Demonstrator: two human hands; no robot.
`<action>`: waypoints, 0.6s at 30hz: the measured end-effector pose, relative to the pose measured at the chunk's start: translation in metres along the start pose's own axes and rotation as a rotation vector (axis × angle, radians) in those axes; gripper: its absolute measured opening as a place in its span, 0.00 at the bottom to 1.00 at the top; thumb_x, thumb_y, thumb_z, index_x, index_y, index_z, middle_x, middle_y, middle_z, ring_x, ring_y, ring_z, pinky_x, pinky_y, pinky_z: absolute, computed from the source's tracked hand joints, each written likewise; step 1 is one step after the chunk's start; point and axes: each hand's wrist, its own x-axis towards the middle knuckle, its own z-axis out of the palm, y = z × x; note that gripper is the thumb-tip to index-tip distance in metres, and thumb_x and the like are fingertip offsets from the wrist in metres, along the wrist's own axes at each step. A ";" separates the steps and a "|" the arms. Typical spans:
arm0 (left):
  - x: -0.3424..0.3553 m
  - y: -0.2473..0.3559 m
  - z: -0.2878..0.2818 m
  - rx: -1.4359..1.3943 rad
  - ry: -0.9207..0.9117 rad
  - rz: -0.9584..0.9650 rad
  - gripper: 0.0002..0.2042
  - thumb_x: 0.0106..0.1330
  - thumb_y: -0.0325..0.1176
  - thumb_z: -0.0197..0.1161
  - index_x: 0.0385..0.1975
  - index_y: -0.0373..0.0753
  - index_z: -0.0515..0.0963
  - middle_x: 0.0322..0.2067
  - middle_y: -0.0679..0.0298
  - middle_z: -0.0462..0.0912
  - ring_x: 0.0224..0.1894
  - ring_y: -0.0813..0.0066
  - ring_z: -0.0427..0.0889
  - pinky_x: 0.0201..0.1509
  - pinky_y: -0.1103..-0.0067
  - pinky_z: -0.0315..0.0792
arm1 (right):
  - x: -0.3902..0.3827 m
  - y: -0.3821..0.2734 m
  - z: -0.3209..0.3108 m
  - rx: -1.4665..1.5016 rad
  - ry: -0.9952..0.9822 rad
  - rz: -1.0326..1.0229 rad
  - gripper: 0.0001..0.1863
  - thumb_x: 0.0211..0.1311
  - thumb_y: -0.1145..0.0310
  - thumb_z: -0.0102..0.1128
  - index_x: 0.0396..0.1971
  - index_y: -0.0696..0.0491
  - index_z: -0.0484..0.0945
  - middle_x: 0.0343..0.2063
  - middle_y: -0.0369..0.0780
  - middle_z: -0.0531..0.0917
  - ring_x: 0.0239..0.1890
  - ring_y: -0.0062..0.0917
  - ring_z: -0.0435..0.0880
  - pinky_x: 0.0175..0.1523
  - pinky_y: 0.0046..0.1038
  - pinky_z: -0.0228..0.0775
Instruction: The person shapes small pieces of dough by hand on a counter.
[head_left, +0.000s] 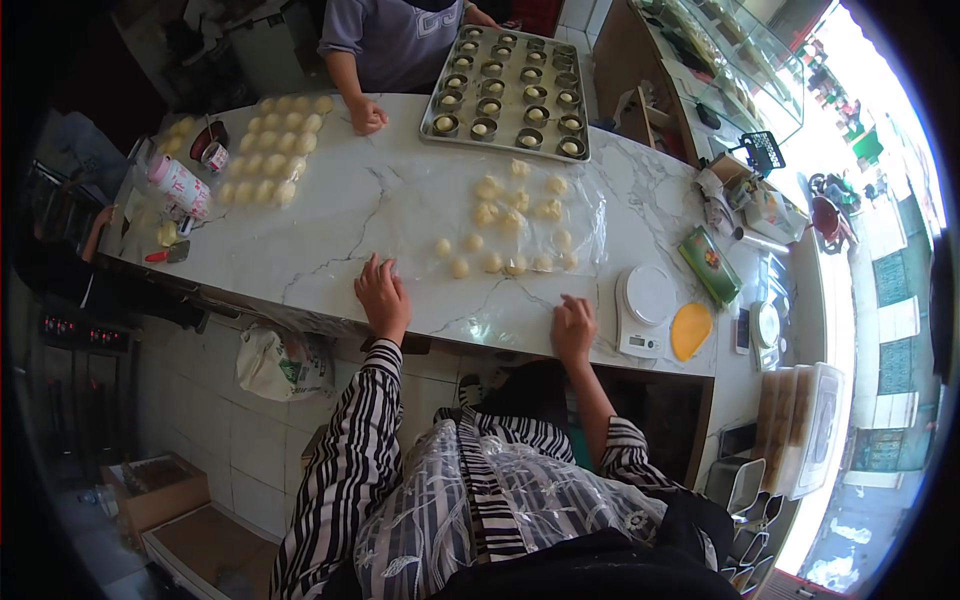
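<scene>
My left hand rests at the near edge of the marble counter, its fingers stretched out and nothing in it. Farther right, my right hand is also at the counter's edge, fingers loosely bent and apart, with nothing visible in them. Between and beyond my hands, several pale dough balls lie in a row beside a clear plastic sheet. Rougher dough pieces lie under or on that sheet; I cannot tell which. The kitchen scale stands just right of my right hand.
Across the counter, a person's fist rests near a metal tray of ring moulds holding dough. More dough balls sit at the far left, near a pink-and-white bottle and a red-handled scraper. A yellow dough scraper lies beside the scale.
</scene>
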 end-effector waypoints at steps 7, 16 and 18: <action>0.001 0.003 0.000 -0.032 0.044 0.036 0.12 0.64 0.31 0.52 0.47 0.39 0.72 0.59 0.54 0.68 0.62 0.55 0.63 0.64 0.58 0.55 | -0.028 -0.021 0.018 -0.022 -0.065 -0.047 0.13 0.52 0.79 0.59 0.40 0.57 0.77 0.34 0.46 0.78 0.39 0.42 0.77 0.46 0.38 0.69; 0.009 0.013 0.000 -0.034 0.055 0.053 0.12 0.64 0.27 0.53 0.46 0.38 0.72 0.57 0.54 0.70 0.60 0.56 0.66 0.64 0.61 0.55 | 0.008 -0.012 0.027 -0.179 0.121 0.145 0.19 0.51 0.78 0.61 0.46 0.57 0.74 0.34 0.46 0.75 0.37 0.43 0.75 0.45 0.40 0.69; 0.002 0.002 -0.001 -0.038 0.077 0.039 0.12 0.63 0.27 0.53 0.46 0.39 0.72 0.57 0.54 0.70 0.60 0.55 0.65 0.65 0.60 0.54 | -0.024 -0.022 0.016 0.011 -0.105 -0.072 0.19 0.50 0.78 0.62 0.46 0.57 0.76 0.34 0.45 0.77 0.38 0.41 0.77 0.47 0.37 0.70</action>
